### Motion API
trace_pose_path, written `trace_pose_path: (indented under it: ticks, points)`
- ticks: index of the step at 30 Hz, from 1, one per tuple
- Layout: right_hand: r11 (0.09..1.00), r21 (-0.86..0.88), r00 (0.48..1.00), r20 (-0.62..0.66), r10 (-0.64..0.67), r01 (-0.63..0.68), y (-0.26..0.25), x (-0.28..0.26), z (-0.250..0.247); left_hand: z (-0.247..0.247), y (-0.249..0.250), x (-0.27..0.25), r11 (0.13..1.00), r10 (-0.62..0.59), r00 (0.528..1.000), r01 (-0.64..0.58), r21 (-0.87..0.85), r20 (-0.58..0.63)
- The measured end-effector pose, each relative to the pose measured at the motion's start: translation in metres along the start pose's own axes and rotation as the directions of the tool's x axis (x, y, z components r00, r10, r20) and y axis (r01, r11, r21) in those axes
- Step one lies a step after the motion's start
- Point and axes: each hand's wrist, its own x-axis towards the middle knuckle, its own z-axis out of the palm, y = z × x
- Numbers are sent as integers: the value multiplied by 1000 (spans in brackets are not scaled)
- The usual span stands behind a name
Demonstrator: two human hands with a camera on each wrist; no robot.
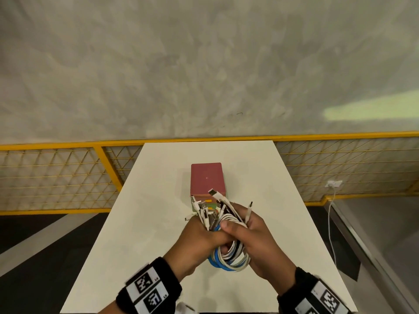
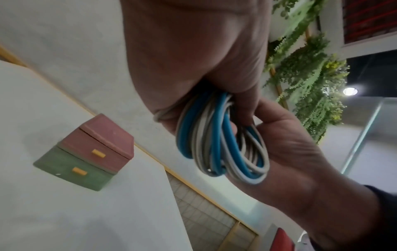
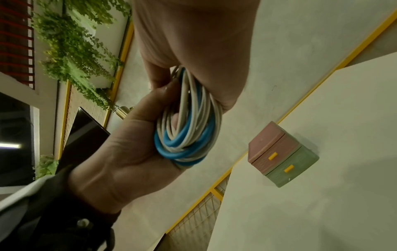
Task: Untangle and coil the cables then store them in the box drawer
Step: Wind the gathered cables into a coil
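Both hands hold one coiled bundle of white, blue and black cables (image 1: 230,257) above the white table (image 1: 158,223). My left hand (image 1: 204,236) grips the bundle from the left, and my right hand (image 1: 251,232) curls round it from the right. Several plug ends (image 1: 205,207) stick up out of the top of the bundle. The loops hang below the hands, seen as the cable bundle (image 2: 217,142) in the left wrist view and the cable bundle (image 3: 189,132) in the right wrist view. Behind the hands stands the small box (image 1: 207,180) with a pink top drawer (image 2: 101,152) and a green bottom drawer (image 2: 75,171); both drawers look closed.
A yellow mesh fence (image 1: 56,175) runs behind the table. At the right, a white cord (image 1: 331,223) hangs from a wall socket (image 1: 333,183). Green plants (image 2: 311,76) hang on a wall beyond.
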Motion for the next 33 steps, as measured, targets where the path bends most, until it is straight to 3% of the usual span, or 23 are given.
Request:
trace_pose_path:
  ticks: [3, 6, 9, 12, 14, 16, 21, 26, 28, 30, 33]
  points:
    - [999, 32, 998, 53, -24, 22, -3, -3, 4, -4, 7, -6, 983, -112, 988, 126, -130, 106]
    - [999, 30, 998, 47, -42, 40, -3, -4, 10, -13, 14, -10, 927, -215, 943, 279, -249, 255]
    - [995, -48, 994, -57, -91, 89, 2, 0, 12, -15, 16, -7, 969, -142, 962, 182, -164, 232]
    - [979, -165, 985, -102, -141, 123, 9, 3, 10, -12, 12, -4, 997, -81, 995, 81, 2, 52]
    - [962, -227, 976, -122, -180, 150, 12, 4, 7, -11, 8, -2, 997, -17, 997, 22, 77, -74]
    - [952, -254, 969, -133, -210, 172, 13, 5, 7, -9, 5, -1, 996, 22, 992, -11, 94, -123]
    - [951, -225, 964, -112, -240, 211, 12, 11, 6, -10, 8, 2, 962, 158, 980, -125, 243, -122]
    - [938, -294, 970, -99, -220, 183, 16, 10, 7, -22, 7, 0, 915, 191, 980, -155, 373, -60]
    - [940, -302, 977, -86, -195, 161, 19, 10, 7, -26, 4, 3, 951, 125, 992, -128, 282, 28]
    - [941, -309, 983, -70, -170, 141, 22, 10, 8, -29, 1, 3, 997, 4, 992, -14, 76, 128]
    - [925, -370, 992, -48, -119, 93, 25, 11, 12, -34, -8, 0, 968, -109, 966, 157, -198, 234]
